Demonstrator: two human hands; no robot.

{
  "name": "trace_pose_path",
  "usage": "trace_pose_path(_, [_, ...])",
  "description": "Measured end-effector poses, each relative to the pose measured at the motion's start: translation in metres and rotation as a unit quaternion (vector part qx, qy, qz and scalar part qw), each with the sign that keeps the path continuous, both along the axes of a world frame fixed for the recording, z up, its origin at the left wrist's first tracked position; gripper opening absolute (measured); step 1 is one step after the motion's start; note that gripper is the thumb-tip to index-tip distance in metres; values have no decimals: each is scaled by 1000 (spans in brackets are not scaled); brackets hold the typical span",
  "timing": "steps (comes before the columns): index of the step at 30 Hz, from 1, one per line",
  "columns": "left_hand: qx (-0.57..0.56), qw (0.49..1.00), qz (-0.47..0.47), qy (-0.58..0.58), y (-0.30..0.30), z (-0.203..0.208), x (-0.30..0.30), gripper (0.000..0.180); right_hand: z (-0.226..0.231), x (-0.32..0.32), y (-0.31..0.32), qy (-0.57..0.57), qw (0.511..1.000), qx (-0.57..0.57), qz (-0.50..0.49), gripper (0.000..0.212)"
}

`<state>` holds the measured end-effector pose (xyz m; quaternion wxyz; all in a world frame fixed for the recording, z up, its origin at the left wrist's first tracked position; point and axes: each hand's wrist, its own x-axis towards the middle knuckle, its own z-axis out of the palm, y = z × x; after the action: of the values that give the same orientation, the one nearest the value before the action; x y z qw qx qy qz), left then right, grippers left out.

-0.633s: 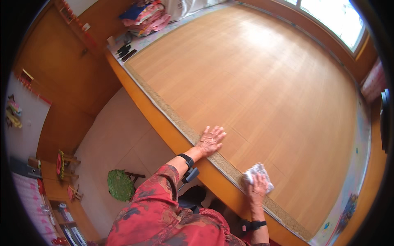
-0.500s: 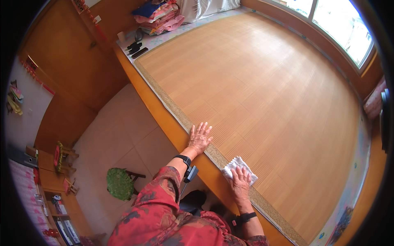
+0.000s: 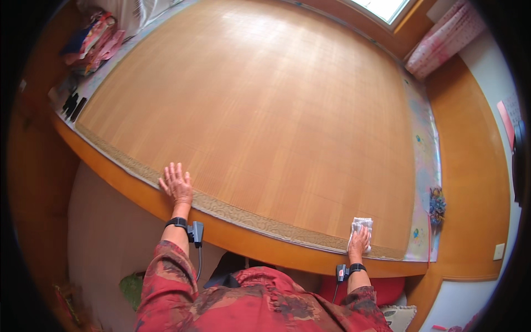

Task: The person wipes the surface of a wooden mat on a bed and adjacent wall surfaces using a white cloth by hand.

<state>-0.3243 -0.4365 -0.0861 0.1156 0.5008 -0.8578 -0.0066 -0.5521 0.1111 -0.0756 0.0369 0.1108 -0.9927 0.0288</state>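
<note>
A wide tan slatted mat (image 3: 265,127) covers the bed platform in front of me, bordered by a patterned brown cloth band (image 3: 265,228). My left hand (image 3: 178,187) lies flat near the mat's front edge, fingers spread, holding nothing. Farther right, my right hand (image 3: 359,242) presses on a folded white cloth (image 3: 363,222) near the mat's front right corner. Its fingers lie over the cloth, and the palm side is hidden. Both wrists wear black straps with small grey devices.
An orange wooden ledge (image 3: 232,237) runs along the platform's front. Folded bedding (image 3: 97,44) is piled at the far left, near small dark objects (image 3: 72,105). A bluish tufted bundle (image 3: 437,206) sits at the right edge. A green-topped stool (image 3: 131,290) stands below left.
The view has swung to the right. My right hand and the white cloth are now near the mat's right corner, farther from my left hand, which stays flat by the front edge.
</note>
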Motion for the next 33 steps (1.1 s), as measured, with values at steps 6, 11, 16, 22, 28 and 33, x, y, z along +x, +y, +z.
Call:
trace_pose_path(6, [-51,994,91,-26,5,-11,-3,43,13,-23,32,-44,978,42,-197,49])
trace_pose_path(11, [-49,995,82,-41,6,-11,-3,44,0,-87,28,-47,963,39,-262,50])
trace_pose_path(16, [-38,994,84,-55,10,1,1,44,-6,-178,-16,-61,967,30,-246,52])
trace_pose_path(22, [-27,994,86,-63,13,10,1,46,-26,-292,-124,-9,991,30,-127,54])
trace_pose_path(28, [-14,994,75,-73,19,17,3,47,-27,-360,-278,0,998,-22,62,59])
trace_pose_path(33, [-14,996,62,-59,20,19,2,47,-19,-349,-388,-33,981,-68,178,61])
